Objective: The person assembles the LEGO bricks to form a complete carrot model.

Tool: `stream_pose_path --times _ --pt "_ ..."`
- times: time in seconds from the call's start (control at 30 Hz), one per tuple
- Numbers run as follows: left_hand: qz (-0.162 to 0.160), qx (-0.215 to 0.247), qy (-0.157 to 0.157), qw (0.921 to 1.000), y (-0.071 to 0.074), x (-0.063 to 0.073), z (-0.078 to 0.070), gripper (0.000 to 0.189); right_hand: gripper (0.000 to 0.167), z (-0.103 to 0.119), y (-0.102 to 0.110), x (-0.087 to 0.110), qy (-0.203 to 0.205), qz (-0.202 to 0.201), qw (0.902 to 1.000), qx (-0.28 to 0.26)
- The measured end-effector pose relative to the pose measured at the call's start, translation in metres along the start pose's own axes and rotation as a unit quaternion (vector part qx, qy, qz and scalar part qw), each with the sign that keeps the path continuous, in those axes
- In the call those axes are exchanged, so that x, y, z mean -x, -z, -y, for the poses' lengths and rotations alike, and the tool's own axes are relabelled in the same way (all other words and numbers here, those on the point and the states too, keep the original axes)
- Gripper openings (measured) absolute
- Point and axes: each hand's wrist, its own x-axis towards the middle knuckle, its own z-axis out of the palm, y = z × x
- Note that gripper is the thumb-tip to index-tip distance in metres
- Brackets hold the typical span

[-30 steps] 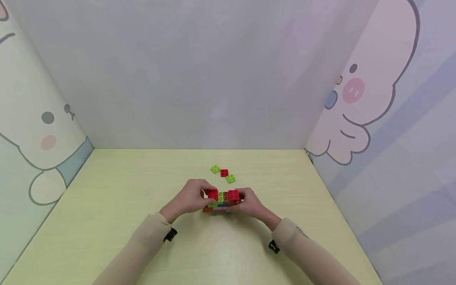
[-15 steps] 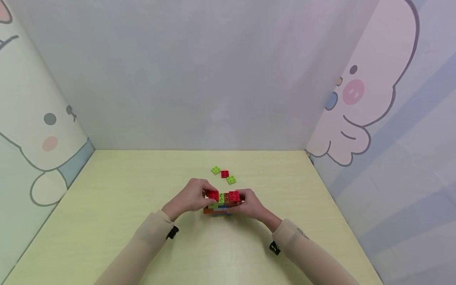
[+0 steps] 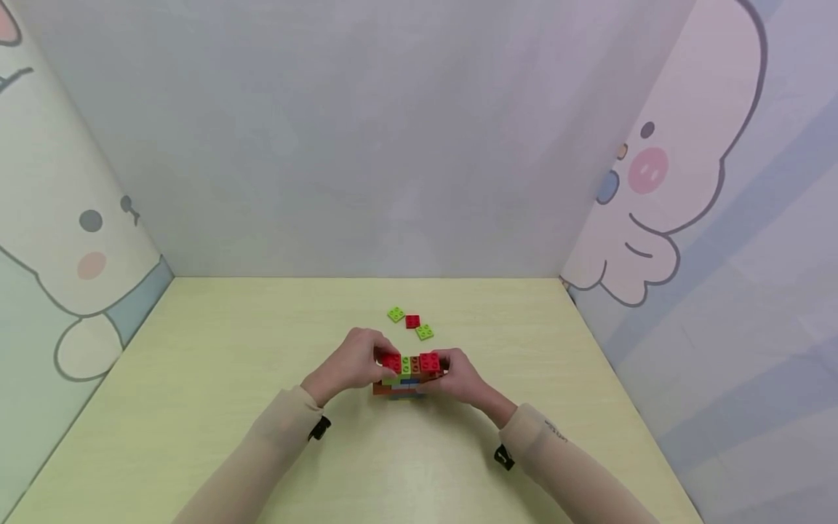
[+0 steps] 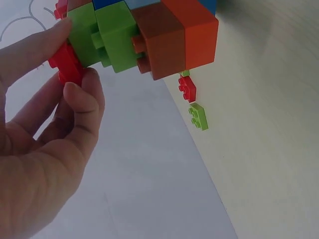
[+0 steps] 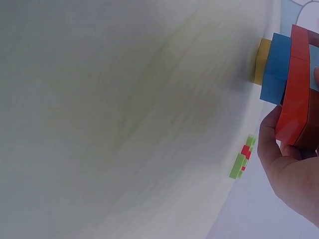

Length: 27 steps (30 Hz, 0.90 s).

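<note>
A layered build of toy bricks [image 3: 406,367] stands between the two hands, with lime, brown, orange and blue pieces. My left hand [image 3: 349,362] pinches a flat red brick [image 4: 71,65] at the build's upper left, the thumb also touching a lime brick [image 4: 83,36]. On the other end sits a second red brick [image 3: 429,362], beside the fingers of my right hand [image 3: 462,378], which grips the build's right side. The right wrist view shows its fingers curled round the end of a long orange-red brick [image 5: 297,94]. Below that lie a blue brick [image 5: 275,69] and a yellow brick [image 5: 261,60].
Beyond the build, two lime bricks [image 3: 396,314] and a small red brick [image 3: 412,322] lie loose on the pale yellow table [image 3: 262,313]. A grey back wall [image 3: 366,145] and side walls with cartoon animals enclose the table.
</note>
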Motion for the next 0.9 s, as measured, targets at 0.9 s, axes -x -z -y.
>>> stream_pose_path --times 0.9 --pt "-0.047 0.124 0.052 0.9898 -0.034 0.004 0.028 0.03 0.033 0.0 0.0 0.001 -0.009 0.001 1.0 0.0"
